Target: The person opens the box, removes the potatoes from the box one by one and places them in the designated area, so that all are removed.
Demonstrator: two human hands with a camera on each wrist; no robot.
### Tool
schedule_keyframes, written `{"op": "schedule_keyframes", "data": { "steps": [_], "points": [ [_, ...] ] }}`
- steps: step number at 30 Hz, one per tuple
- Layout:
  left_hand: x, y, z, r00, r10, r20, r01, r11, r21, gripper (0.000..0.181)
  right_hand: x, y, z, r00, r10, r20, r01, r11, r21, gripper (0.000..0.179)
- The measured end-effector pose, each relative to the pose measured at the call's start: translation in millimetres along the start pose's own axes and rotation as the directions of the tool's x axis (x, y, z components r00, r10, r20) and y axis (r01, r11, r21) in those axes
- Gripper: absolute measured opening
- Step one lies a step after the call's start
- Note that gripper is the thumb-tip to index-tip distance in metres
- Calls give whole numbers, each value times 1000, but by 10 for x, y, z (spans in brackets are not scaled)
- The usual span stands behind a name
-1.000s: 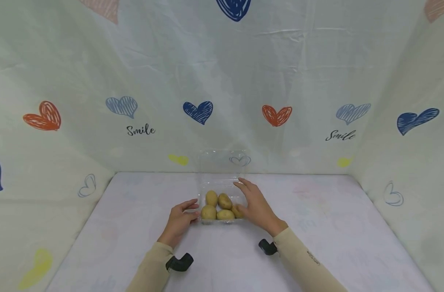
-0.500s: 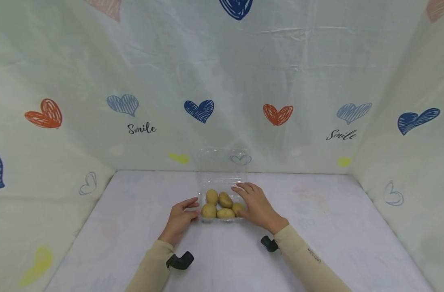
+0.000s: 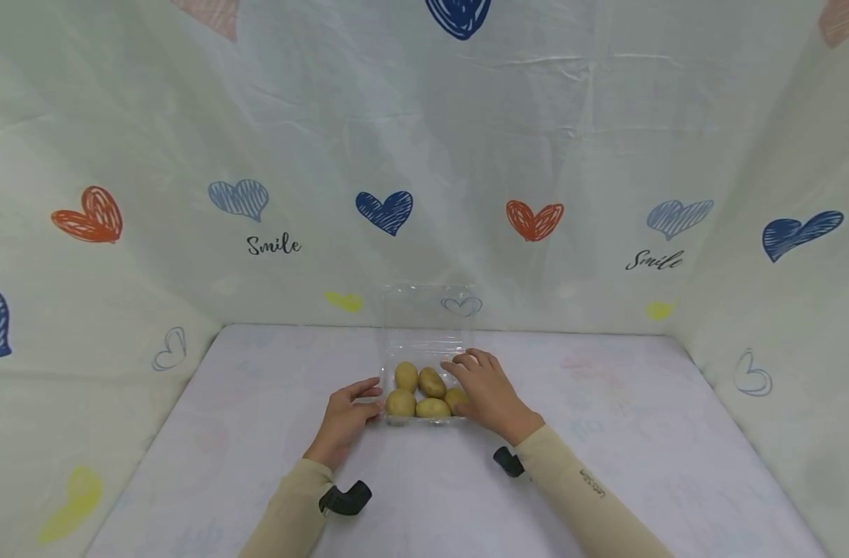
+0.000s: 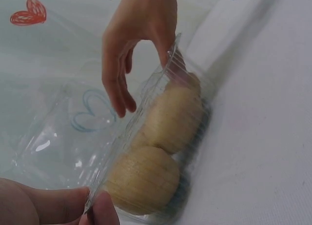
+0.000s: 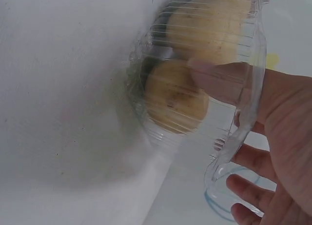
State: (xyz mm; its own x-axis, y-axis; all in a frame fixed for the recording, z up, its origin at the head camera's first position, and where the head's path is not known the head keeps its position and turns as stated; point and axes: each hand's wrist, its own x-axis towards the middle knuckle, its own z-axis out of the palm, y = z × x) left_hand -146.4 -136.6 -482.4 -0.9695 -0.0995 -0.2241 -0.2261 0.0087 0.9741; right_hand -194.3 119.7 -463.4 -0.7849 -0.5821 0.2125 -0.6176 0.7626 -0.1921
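Note:
A clear plastic clamshell box [image 3: 390,356] stands near the back middle of the table, its transparent lid [image 3: 424,318] raised behind it. Several yellow potatoes [image 3: 433,408] lie inside. At the box's left side, my left hand [image 3: 344,418] pinches the rim between thumb and finger, as the left wrist view shows. My right hand [image 3: 490,395] reaches over the right wall. Its thumb [image 5: 222,81] is inside the box, at the rightmost potato [image 5: 175,98], while the other fingers hang loosely bent above the rim. The hand partly covers that potato in the head view.
A white cloth [image 3: 257,434] covers the table. Behind and at both sides hangs a pale curtain [image 3: 466,139] printed with hearts; the lid stands close in front of it. Black wrist mounts [image 3: 345,498] stick out from both sleeves.
My right hand has come slightly lower and inward over the box's right side, its fingers bending more. The left hand stays at the left rim, and the potatoes keep their places.

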Motion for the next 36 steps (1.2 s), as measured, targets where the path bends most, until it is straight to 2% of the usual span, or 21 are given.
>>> {"op": "schedule_keyframes", "data": {
  "steps": [12,23,29,36],
  "points": [
    [1,-4,1,1000,0,9,0,1000,-8,48,52,-28,14,995,48,92,-47,999,-16,44],
    [10,-10,-1,1000,-1,4,1,1000,-3,49,83,-47,48,996,-9,93,17,996,-90,14],
    [13,-18,-6,1000,-9,-2,9,1000,5,48,100,-106,-8,996,-25,87,37,990,-133,11],
    [9,-13,1,1000,-14,-2,14,1000,15,48,142,-132,-15,994,-6,106,23,987,-156,11]
  ]
}}
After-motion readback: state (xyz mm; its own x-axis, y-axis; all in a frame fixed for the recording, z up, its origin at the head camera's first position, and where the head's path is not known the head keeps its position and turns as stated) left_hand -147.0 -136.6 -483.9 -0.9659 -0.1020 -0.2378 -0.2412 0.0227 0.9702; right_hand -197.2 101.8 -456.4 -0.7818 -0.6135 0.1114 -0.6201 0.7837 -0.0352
